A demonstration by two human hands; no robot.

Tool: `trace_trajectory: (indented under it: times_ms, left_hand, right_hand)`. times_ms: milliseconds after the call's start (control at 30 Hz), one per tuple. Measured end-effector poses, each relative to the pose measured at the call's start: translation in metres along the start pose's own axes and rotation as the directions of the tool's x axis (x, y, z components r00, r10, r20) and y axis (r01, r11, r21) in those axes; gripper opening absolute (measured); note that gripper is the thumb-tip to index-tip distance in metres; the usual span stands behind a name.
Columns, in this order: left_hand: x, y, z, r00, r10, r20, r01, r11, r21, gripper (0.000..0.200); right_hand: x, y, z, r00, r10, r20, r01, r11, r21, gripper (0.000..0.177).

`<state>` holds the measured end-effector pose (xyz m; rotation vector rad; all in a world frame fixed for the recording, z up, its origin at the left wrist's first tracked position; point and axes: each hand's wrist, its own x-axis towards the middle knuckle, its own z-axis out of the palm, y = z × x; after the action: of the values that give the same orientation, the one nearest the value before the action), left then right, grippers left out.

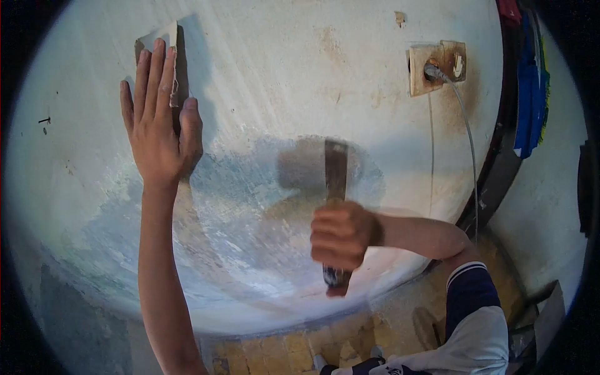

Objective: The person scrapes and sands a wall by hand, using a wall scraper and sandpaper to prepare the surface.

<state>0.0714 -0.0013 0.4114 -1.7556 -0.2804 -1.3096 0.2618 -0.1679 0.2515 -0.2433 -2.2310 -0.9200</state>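
At the upper left, my left hand lies with straight fingers over a folded piece of stiff paper, holding it against the wall. One edge of the paper is torn, and its kind is hard to tell. Lower and to the right, my right hand is wrapped round the handle of a scraper. The dark flat blade points up and the handle's end shows below my fist. Slight motion blur softens this hand and the tool. Both are in front of a grey-blue rough patch on the pale wall.
A stained wall socket at the upper right has a plug in it, and its cable hangs down. A nail sticks out at the far left. Blue cloth hangs at the right. Below is a yellowish tiled floor.
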Motion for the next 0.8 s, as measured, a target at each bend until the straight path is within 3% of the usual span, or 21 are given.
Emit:
trace_trajectory:
  times_ms: [100, 233, 367, 433, 600, 700, 733, 800]
  left_hand:
    - [0.003, 0.001, -0.001, 1.000, -0.012, -0.006, 0.012, 1.000, 0.004, 0.059]
    - [-0.001, 0.002, -0.001, 1.000, -0.024, -0.007, 0.024, 1.000, -0.011, 0.059]
    - [0.002, 0.005, -0.006, 0.998, -0.032, 0.053, 0.031, 0.999, 0.031, 0.059]
    - [0.002, 0.005, -0.006, 0.999, -0.030, 0.041, 0.029, 0.999, 0.012, 0.060]
    - [0.002, 0.003, -0.005, 0.999, -0.043, 0.018, 0.043, 0.999, -0.011, 0.063]
    - [0.002, 0.003, -0.006, 0.997, -0.048, 0.064, 0.045, 0.998, 0.046, 0.059]
    - [0.002, 0.003, -0.007, 0.997, -0.048, 0.064, 0.046, 0.998, 0.039, 0.059]
    - [0.003, 0.003, -0.008, 0.997, -0.044, 0.061, 0.043, 0.999, 0.023, 0.059]
  right_hand:
    - [0.001, -0.034, 0.030, 0.983, -0.135, 0.127, 0.136, 0.991, 0.003, 0.057]
    - [0.005, 0.007, 0.010, 0.995, -0.046, 0.085, 0.047, 0.999, -0.009, 0.054]
    - [0.012, -0.015, 0.008, 0.996, -0.087, 0.025, 0.084, 0.992, 0.091, 0.056]
    - [0.007, 0.009, 0.004, 0.994, -0.074, 0.078, 0.068, 0.994, 0.084, 0.058]
    - [0.010, -0.029, 0.017, 0.972, -0.175, 0.154, 0.168, 0.984, 0.058, 0.064]
    - [0.019, 0.014, 0.001, 0.986, -0.146, 0.074, 0.145, 0.989, 0.022, 0.059]
    - [0.020, 0.011, 0.004, 0.992, -0.101, 0.081, 0.098, 0.994, 0.040, 0.058]
    - [0.013, -0.018, 0.021, 0.978, -0.157, 0.139, 0.145, 0.985, 0.094, 0.053]
